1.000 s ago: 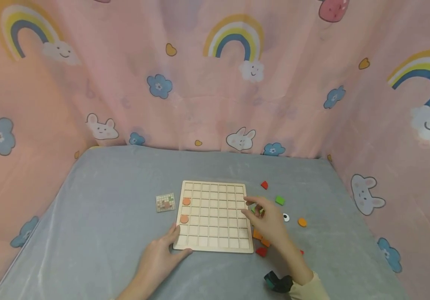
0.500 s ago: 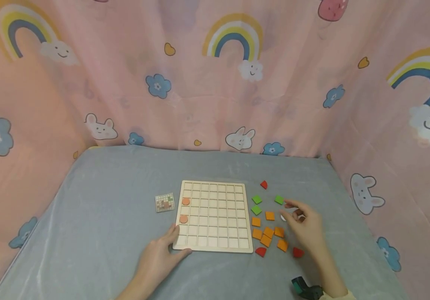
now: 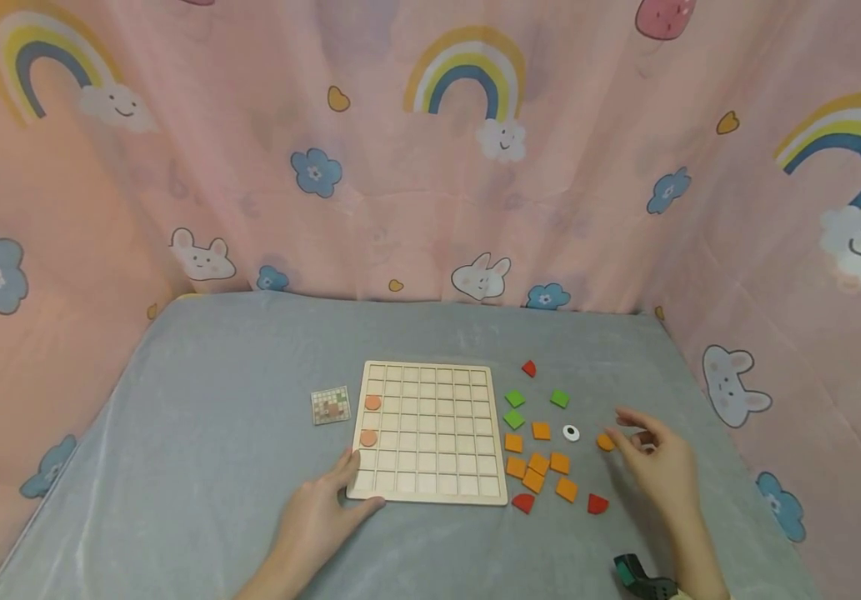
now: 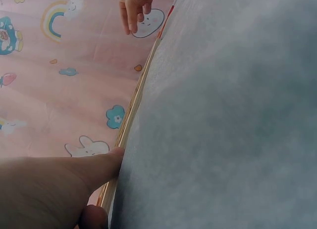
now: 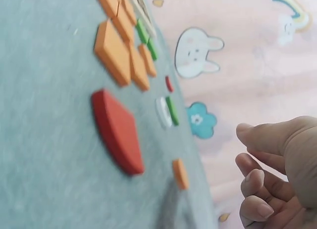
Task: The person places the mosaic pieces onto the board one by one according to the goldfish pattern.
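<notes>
A square wooden grid board point(image 3: 433, 467) lies on the cloth. Two coral discs sit in its left column, the upper disc point(image 3: 373, 402) apart from the lower disc point(image 3: 368, 437). My left hand point(image 3: 317, 508) holds the board's near left corner, thumb along the front edge and fingers at the left side. In the left wrist view its thumb point(image 4: 106, 169) presses the board's edge. My right hand point(image 3: 658, 467) hovers just right of an orange disc point(image 3: 606, 442), thumb and fingers apart with nothing between them. The right wrist view shows that orange disc point(image 5: 180, 174) on the cloth, clear of the fingers.
Right of the board lie several orange squares point(image 3: 567, 489), green tiles such as this one point(image 3: 560, 399), red quarter-round pieces point(image 3: 598, 504) and a white eye disc point(image 3: 571, 433). A small pattern card point(image 3: 330, 406) lies left of the board. Pink printed curtains point(image 3: 415, 225) surround the table.
My right hand has moved right from the board's edge, over the loose pieces, to the orange disc. The eye disc and orange squares it covered now show. My left hand stays put.
</notes>
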A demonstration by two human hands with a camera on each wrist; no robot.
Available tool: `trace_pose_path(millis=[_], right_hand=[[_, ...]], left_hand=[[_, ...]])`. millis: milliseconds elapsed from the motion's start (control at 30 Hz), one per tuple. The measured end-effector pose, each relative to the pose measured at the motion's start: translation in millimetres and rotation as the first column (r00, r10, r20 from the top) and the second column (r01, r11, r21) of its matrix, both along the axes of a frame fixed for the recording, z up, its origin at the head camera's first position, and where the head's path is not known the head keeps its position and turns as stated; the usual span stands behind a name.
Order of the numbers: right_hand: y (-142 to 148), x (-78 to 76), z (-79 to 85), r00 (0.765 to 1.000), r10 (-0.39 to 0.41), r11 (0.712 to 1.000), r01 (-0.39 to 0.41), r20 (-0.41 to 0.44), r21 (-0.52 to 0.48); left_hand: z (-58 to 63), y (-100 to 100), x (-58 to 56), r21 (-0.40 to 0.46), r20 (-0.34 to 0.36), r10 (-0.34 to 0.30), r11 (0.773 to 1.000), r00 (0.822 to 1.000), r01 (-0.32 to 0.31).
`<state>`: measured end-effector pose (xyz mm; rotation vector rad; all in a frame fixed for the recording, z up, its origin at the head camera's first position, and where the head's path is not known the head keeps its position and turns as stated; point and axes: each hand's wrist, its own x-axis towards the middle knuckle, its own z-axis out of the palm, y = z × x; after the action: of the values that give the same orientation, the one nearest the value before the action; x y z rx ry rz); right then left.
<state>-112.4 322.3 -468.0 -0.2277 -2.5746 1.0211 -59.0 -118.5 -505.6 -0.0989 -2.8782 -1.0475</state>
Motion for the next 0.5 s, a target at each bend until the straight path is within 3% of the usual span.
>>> trace_pose_path(millis=[267, 500], right_hand=[[12, -0.2, -17.8, 0.994, -0.028, 0.999, 0.023, 0.101, 0.046], [18, -1.1, -31.5, 0.986, 0.003, 0.998, -0.012, 0.167, 0.057]], left_hand=[[0.0, -1, 0.1, 0.001, 0.01, -0.006, 1.0, 1.0, 0.006], [-0.8, -1, -0.1, 0.01, 0.002, -0.004, 1.0, 1.0, 0.004]])
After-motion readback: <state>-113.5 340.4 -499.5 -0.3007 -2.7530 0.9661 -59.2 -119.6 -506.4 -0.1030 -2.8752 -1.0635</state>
